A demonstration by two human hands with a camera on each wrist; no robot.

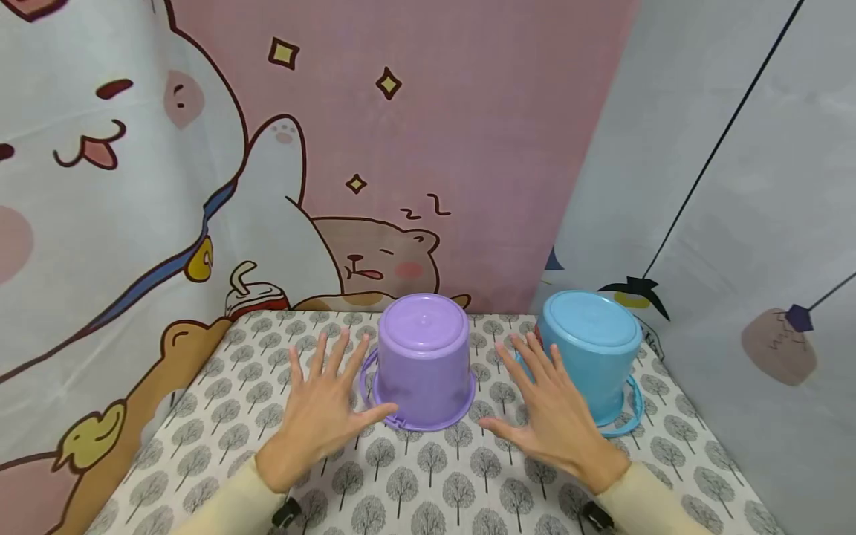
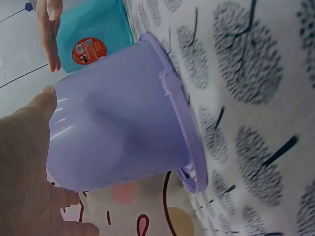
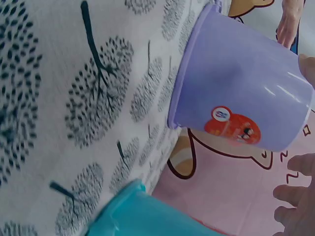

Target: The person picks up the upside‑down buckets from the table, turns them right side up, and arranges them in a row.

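In the head view a purple bucket (image 1: 423, 371) stands upside down on the tree-print cloth, its handle lying at the left of the rim. Further right is a light blue bucket (image 1: 588, 357), also bottom up, with its handle low at the right. My left hand (image 1: 324, 401) hovers at the purple bucket's left front, fingers spread and holding nothing. Spread likewise, my right hand (image 1: 551, 409) is between the two buckets and overlaps the blue one in this view. A red round sticker (image 3: 232, 125) shows on the purple bucket in the right wrist view.
The tree-print cloth (image 1: 431, 490) covers the table. Behind it hangs a cartoon-print backdrop (image 1: 481, 148) with a sleeping bear, and a grey printed sheet (image 1: 756, 223) rises along the right side. A dark wrist strap piece (image 1: 286, 513) shows at the left sleeve.
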